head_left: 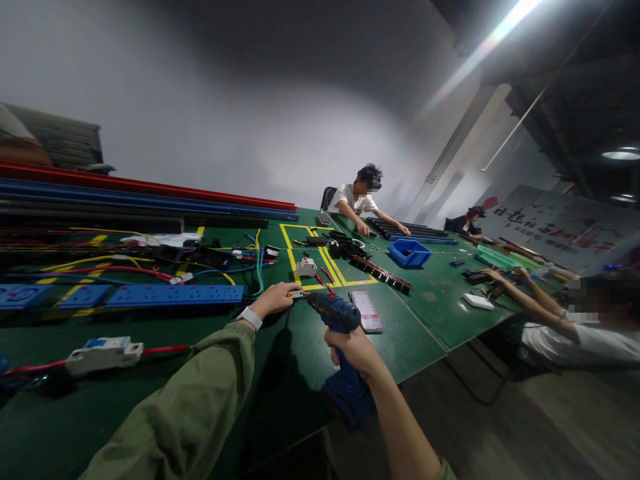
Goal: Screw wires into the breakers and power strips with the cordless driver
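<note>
Gripping the blue drill (pixel 337 313) now, the right hand (pixel 357 350) has its fingers wrapped snugly round the handle, right above the table's (pixel 420 320) near edge! The left hand (pixel 273 300) pinches a small orange-and-white piece (pixel 296 294), fingertips nearly together, just by the drill's tip. Over back, a banner (pixel 550 227) carries black and red Chinese characters, too blurred to read.
</note>
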### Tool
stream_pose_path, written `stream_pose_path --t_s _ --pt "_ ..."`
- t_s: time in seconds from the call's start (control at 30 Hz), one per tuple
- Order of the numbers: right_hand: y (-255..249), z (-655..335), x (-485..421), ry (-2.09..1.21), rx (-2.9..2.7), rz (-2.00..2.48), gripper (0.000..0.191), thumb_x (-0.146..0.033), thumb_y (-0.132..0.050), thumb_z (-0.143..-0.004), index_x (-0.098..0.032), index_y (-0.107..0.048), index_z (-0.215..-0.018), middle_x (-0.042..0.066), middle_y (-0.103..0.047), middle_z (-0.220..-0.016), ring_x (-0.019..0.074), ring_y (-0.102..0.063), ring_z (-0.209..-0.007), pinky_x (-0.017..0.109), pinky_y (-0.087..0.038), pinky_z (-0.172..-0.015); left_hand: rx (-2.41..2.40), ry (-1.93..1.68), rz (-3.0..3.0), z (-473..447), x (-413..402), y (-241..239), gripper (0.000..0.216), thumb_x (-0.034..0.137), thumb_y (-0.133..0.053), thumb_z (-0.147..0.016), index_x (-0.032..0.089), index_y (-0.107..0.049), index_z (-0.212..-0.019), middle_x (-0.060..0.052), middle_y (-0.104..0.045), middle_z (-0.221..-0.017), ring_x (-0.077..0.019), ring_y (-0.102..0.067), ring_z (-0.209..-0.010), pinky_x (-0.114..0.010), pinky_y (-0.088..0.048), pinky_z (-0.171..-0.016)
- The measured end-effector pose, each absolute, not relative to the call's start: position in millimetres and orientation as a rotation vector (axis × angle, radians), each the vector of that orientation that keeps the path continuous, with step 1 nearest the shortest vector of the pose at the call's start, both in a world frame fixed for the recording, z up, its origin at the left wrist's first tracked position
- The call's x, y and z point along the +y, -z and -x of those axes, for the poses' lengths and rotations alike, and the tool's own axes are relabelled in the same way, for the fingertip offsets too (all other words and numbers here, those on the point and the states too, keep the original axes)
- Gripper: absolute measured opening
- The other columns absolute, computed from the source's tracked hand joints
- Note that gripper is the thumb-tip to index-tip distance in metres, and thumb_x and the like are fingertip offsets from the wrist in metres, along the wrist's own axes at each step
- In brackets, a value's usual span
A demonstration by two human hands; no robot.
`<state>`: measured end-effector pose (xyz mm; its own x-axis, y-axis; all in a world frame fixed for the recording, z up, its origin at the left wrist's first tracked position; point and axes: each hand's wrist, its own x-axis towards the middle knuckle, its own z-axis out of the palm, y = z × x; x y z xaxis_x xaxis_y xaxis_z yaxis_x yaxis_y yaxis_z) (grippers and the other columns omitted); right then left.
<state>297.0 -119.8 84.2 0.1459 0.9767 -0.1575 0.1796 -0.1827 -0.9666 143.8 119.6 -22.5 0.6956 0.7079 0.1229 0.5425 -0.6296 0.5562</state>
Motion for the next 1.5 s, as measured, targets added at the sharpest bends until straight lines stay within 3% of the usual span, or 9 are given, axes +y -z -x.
stream_pose_path --t_s 1.5 --pt "-90 -296 -120 -1.140 -1.137 1.593 0.023 -0.019 -0.059 -0.067 -0.019 -0.054 -0.089 -0.006 -0.053 -0.061 0.0104 -0.049 -0.039 0.024 -0.036 -0.039 0.997 -0.466 -2.410 -141 104 4 0.054 0.019 -0.055 -0.077 0.031 -0.065 -0.129 -0.001 -0.071 -0.124 -0.0255 -0.065 -0.113 -0.030 -0.047 -0.098"
